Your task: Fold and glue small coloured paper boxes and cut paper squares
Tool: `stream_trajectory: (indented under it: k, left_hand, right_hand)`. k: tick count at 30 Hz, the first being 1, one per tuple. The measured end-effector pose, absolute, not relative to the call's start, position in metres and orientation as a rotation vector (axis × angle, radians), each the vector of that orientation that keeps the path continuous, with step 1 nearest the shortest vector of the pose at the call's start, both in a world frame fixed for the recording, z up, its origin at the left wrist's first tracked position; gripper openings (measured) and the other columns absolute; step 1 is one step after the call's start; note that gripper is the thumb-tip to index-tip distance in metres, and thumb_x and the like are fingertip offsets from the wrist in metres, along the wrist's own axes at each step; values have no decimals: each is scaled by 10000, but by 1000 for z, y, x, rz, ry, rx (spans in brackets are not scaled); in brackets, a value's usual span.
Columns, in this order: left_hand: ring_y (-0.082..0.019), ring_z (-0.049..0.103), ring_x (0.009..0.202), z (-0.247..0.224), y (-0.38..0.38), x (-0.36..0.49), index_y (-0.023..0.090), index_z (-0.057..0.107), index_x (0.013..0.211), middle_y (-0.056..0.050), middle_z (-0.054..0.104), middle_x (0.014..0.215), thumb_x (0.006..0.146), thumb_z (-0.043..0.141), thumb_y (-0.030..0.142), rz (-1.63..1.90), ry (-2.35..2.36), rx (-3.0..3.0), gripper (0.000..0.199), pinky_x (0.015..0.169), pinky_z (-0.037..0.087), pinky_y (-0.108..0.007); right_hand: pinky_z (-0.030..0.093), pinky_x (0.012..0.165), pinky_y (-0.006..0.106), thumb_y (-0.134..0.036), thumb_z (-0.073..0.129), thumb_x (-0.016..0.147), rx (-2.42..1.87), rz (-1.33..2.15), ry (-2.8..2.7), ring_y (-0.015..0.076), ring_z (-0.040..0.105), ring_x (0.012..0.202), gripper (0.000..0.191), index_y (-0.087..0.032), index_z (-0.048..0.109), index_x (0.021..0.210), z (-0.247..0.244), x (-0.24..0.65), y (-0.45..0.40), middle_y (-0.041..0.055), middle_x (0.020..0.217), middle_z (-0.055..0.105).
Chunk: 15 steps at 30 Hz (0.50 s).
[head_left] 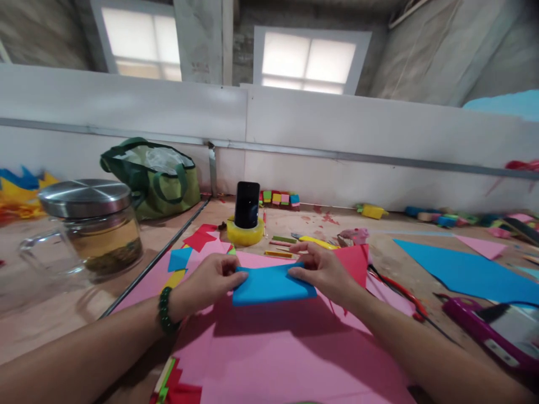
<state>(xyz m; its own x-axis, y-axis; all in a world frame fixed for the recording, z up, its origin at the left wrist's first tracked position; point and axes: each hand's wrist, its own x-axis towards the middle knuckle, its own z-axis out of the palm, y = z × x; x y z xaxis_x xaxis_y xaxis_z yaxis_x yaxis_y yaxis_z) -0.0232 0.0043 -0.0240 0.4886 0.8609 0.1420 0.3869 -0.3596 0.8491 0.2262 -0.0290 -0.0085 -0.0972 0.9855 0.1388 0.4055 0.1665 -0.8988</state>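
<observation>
A folded piece of blue paper (273, 285) is held up above a large pink sheet (269, 359). My left hand (217, 279) pinches its upper left corner, thumb on the near face; a green bead bracelet circles that wrist. At the upper right corner my right hand (318, 269) grips the same piece between thumb and fingers. The fingertips behind the paper are hidden. Beneath it, a shadow falls on the pink sheet. Red paper (355, 264) lies beside my right hand, and small blue, red and yellow scraps lie beyond my left wrist.
A glass mug of tea (103, 241) and a green bag (168, 188) stand at the left. Behind my hands, a phone (247, 205) rests on a yellow tape roll (245, 233). Blue paper (463, 272), an orange-handled tool and a purple device (490, 334) lie right.
</observation>
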Motion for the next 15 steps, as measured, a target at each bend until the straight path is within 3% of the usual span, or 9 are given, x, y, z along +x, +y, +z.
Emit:
stream_trajectory:
  k: [4, 7, 11, 15]
  left_hand:
    - [-112, 381, 530, -32, 2, -22, 172, 465, 553, 35, 439, 537, 733, 545, 241, 474, 1196, 2289, 209, 508, 251, -247]
    - [-174, 484, 670, -33, -3, -21, 177, 575, 696, -13, 559, 674, 735, 566, 238, 452, 1250, 2458, 73, 612, 344, -285]
    - [-261, 504, 1018, -26, -5, -19, 200, 615, 1059, -100, 605, 1079, 767, 552, 132, 565, 942, 2702, 307, 860, 392, -377]
    - [-198, 573, 956, -21, 4, -19, 219, 662, 1069, -67, 642, 1045, 740, 470, -4, 320, 411, 2756, 442, 869, 421, -308]
  right_hand:
    - [326, 462, 214, -193, 673, 686, -1484, 902, -1893, 100, 468, 517, 303, -170, 571, 971, -22, 226, -27, -54, 565, 541]
    - [368, 509, 232, -182, 654, 703, -1523, 742, -2046, 123, 514, 574, 292, -184, 602, 990, -30, 226, -27, -18, 648, 595]
    - [429, 612, 263, -230, 660, 735, -1515, 618, -2164, 167, 584, 715, 291, -208, 632, 1024, -31, 231, -25, 33, 829, 650]
    - [461, 691, 298, -254, 676, 747, -1427, 517, -2292, 185, 588, 775, 272, -196, 649, 1012, -26, 234, -20, 52, 886, 656]
